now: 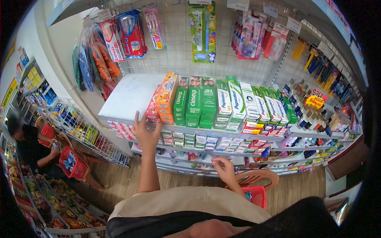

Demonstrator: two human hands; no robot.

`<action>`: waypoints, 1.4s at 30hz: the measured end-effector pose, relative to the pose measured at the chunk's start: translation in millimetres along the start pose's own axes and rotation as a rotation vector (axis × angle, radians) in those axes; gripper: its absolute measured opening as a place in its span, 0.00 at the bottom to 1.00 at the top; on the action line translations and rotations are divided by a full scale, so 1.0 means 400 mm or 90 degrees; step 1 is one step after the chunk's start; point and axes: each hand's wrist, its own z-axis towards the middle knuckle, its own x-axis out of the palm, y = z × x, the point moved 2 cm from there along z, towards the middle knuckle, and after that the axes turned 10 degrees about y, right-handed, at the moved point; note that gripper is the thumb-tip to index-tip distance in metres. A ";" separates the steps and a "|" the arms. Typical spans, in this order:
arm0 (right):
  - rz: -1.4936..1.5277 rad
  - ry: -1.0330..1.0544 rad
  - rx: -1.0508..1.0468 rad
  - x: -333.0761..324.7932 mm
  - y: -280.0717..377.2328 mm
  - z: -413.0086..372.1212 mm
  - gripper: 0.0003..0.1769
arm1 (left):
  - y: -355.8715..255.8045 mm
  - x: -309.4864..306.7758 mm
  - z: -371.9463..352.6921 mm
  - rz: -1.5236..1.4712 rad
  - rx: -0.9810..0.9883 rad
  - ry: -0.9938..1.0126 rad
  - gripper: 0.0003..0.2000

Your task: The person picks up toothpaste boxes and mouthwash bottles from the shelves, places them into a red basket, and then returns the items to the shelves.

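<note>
My left hand (pixel 146 129) is raised at the front edge of the top shelf, fingers spread, its fingertips at the pink box (pixel 153 106) on the left end of the toothpaste row. Beside that box stand an orange box (pixel 167 97) and green Closeup boxes (pixel 194 101), then Pepsodent boxes (pixel 224 104) further right. A bare white part of the shelf (pixel 131 95) lies to the left of the pink box. My right hand (pixel 224 168) hangs lower, in front of the lower shelves, with its fingers curled; whether it holds anything is too small to tell.
Toothbrush packs (pixel 133 35) hang on the wire grid above. Below right stands a brown chair (pixel 258 179) with a red basket (pixel 258 196). At the left, a person in dark clothes (pixel 33 144) holds a small item near another red basket (pixel 73 163).
</note>
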 end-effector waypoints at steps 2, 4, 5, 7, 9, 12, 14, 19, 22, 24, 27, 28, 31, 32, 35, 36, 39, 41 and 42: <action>-0.008 0.000 0.000 0.004 0.001 0.001 0.08 | 0.004 0.002 0.000 -0.003 0.005 -0.006 0.27; 0.003 0.003 -0.003 0.009 0.002 0.003 0.08 | 0.005 0.001 0.002 -0.005 0.009 -0.012 0.27; 0.003 0.004 -0.003 0.011 0.000 0.004 0.08 | 0.003 0.000 0.003 0.007 0.007 -0.005 0.27; -0.001 0.003 0.003 0.014 -0.006 0.007 0.08 | 0.002 -0.001 0.005 0.018 0.005 0.001 0.28; -0.004 0.001 0.000 0.018 -0.008 0.009 0.08 | 0.006 -0.001 0.006 0.001 -0.022 0.021 0.28; -0.015 0.000 -0.007 0.022 -0.014 0.010 0.07 | 0.000 -0.004 0.008 0.007 -0.019 0.018 0.27; -0.023 0.000 -0.013 0.026 -0.023 0.011 0.07 | -0.004 -0.005 0.009 0.003 -0.026 0.018 0.27; -0.010 0.003 -0.017 0.033 -0.029 0.011 0.08 | -0.016 -0.010 0.013 0.002 -0.058 0.044 0.24; -0.019 0.021 -0.006 0.030 -0.014 0.011 0.08 | -0.017 -0.007 0.013 -0.006 -0.050 0.037 0.22; -0.016 0.016 -0.004 0.031 -0.015 0.011 0.08 | -0.021 -0.007 0.015 0.009 -0.048 0.037 0.22; -0.016 0.009 -0.002 0.031 -0.022 0.009 0.08 | -0.013 -0.001 0.015 0.007 -0.051 0.036 0.21; -0.018 0.007 -0.002 0.032 -0.025 0.008 0.08 | -0.009 0.001 0.016 0.006 -0.050 0.036 0.21; -0.011 0.003 -0.002 0.032 -0.030 0.007 0.08 | -0.001 0.005 0.017 -0.018 -0.037 0.038 0.25; -0.011 0.002 -0.002 0.032 -0.031 0.007 0.08 | 0.001 0.006 0.017 -0.020 -0.040 0.045 0.25; -0.011 0.004 -0.002 0.033 -0.030 0.005 0.08 | 0.003 0.007 0.017 -0.024 -0.040 0.047 0.25; -0.018 0.006 0.005 0.033 -0.027 0.004 0.08 | 0.004 0.007 0.017 -0.026 -0.038 0.043 0.25; -0.027 -0.001 -0.002 0.037 -0.030 0.005 0.09 | 0.004 0.006 0.016 -0.019 -0.036 0.045 0.25; -0.028 -0.011 -0.015 0.041 -0.031 0.005 0.09 | 0.003 0.003 0.015 -0.022 -0.034 0.047 0.25; -0.028 -0.008 -0.017 0.043 -0.030 0.006 0.09 | 0.003 0.002 0.014 -0.026 -0.032 0.049 0.25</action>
